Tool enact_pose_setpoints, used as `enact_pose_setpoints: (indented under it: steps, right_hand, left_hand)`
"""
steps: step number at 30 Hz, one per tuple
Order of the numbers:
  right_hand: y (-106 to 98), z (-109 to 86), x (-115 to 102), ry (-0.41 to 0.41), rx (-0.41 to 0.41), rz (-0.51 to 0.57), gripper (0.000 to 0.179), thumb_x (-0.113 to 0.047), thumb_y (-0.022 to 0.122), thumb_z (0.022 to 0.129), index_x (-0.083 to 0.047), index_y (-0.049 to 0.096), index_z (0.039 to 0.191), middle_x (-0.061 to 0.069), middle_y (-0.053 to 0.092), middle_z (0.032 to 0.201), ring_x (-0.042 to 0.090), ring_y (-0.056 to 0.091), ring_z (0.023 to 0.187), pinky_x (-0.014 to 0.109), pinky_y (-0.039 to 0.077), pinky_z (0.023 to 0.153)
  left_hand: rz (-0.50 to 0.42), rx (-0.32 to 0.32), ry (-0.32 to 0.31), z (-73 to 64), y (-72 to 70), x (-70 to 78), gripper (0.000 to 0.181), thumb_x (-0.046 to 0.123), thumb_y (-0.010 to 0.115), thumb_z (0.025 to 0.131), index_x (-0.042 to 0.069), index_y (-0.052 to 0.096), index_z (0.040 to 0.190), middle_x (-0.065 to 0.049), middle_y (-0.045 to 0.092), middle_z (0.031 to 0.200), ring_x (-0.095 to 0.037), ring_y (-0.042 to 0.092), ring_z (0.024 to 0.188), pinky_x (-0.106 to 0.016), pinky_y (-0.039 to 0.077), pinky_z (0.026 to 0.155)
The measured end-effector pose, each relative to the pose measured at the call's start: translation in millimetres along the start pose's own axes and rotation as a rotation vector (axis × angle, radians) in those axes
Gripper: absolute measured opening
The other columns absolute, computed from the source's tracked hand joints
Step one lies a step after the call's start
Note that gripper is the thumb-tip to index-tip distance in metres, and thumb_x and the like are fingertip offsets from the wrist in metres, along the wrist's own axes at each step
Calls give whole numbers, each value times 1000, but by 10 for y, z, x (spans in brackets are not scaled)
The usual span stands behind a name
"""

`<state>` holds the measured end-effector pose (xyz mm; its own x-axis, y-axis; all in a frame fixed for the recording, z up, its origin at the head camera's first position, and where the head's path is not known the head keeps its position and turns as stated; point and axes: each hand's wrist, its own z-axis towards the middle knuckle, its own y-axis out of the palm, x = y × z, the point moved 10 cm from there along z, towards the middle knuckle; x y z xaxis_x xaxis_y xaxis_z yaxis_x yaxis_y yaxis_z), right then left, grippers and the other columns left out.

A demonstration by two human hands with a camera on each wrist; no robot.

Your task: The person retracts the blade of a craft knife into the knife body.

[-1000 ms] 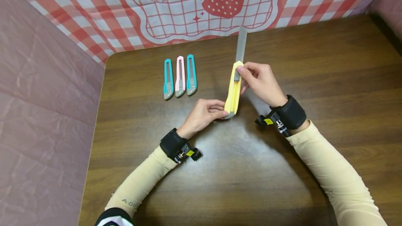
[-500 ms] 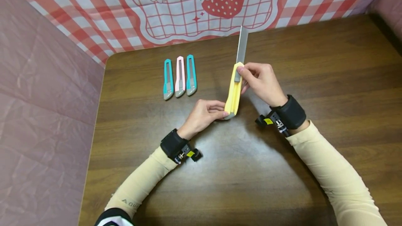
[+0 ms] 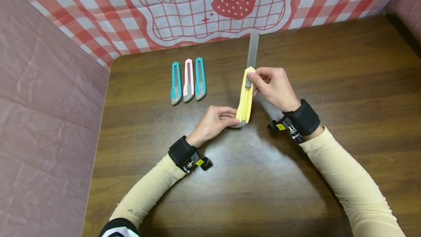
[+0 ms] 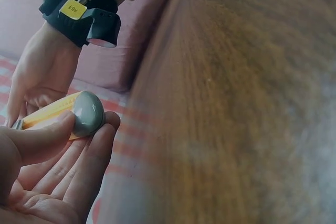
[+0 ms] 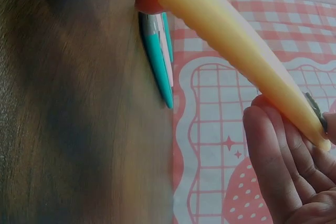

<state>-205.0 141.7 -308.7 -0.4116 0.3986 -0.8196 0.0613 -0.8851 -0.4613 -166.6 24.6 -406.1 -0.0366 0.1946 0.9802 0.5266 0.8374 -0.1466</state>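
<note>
A yellow utility knife [image 3: 245, 101] is held up over the table with its long metal blade [image 3: 252, 48] sticking out of the far end. At the near end, my left hand [image 3: 213, 120] pinches the grey end cap [image 4: 88, 114] between thumb and fingers. My right hand [image 3: 275, 86] pinches the other end of the handle, its thumb lying on the metal strip in the slot. From the right wrist view, the smooth yellow side of the knife [image 5: 226, 40] runs between both hands.
Left of the hands, three more utility knives lie side by side on the wooden table [image 3: 243, 189]: a blue one [image 3: 176, 83], a pink one [image 3: 189, 79] and another blue one [image 3: 200, 79]. A strawberry-patterned cloth [image 3: 184, 10] hangs along the back edge.
Both hands and the yellow utility knife have shifted very slightly toward the person. The grip of each hand stays the same, and the three lying knives have not moved.
</note>
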Motion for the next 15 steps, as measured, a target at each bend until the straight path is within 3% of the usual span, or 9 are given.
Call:
enact_pose_setpoints:
  steps: [4,7,11,15]
  right_hand:
    - [-16,0,-14,-15,10,11,14,0,56,90,10,64,84,18,63,69,27,57,51,12,49,46]
    - [-18,2,-16,-24,8,19,14,1,56,90,10,64,83,18,64,69,28,58,51,12,49,46]
    - [-16,5,-9,-29,3,26,13,2,57,89,11,64,84,19,64,69,27,58,52,12,50,47]
    - [7,10,27,-4,-14,33,11,1,58,89,11,64,87,19,65,72,28,60,55,12,51,48]
  left_hand:
    - [3,-1,11,7,-2,-2,23,-6,64,83,-12,61,104,-27,66,95,-26,65,82,-44,57,75]
    - [-8,-1,13,44,-1,-102,24,-5,65,82,-11,62,104,-27,66,95,-25,65,81,-44,58,74]
    - [-24,7,12,101,-7,-253,24,-3,67,81,-8,63,104,-24,68,94,-19,66,78,-38,59,72]
    - [-17,28,10,121,-31,-293,25,-1,69,80,-7,64,104,-21,69,92,-16,66,76,-32,59,69]
